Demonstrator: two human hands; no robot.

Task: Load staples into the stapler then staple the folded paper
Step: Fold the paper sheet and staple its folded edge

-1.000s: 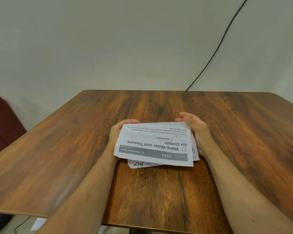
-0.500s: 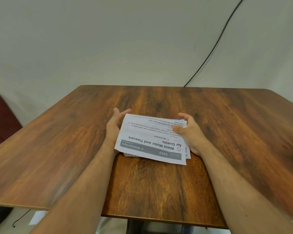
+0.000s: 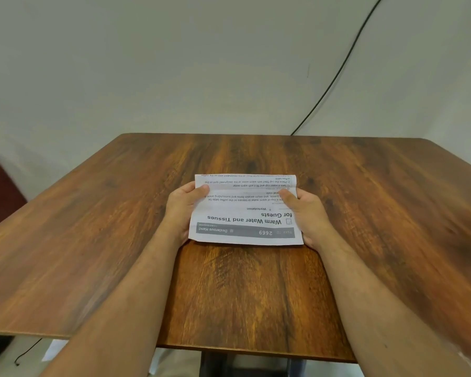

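Observation:
The folded paper (image 3: pixel 245 213), white with upside-down print reading "Warm Water and Tissues for Guests", is in the middle of the wooden table (image 3: pixel 256 289). My left hand (image 3: pixel 184 210) grips its left edge, thumb on top and fingers underneath. My right hand (image 3: pixel 306 216) grips the right edge the same way. The sheets are squared into one neat stack. No stapler or staples appear anywhere in the head view.
A black cable (image 3: pixel 337 72) runs down the pale wall behind the table's far edge. A dark red seat (image 3: pixel 0 191) stands off the table's left side. Another thin cable (image 3: pixel 27 352) lies on the floor at lower left.
The paper layers, earlier skewed with a lower sheet sticking out, are now aligned. Both hands moved from loosely touching the edges to pinching them with the thumbs on top.

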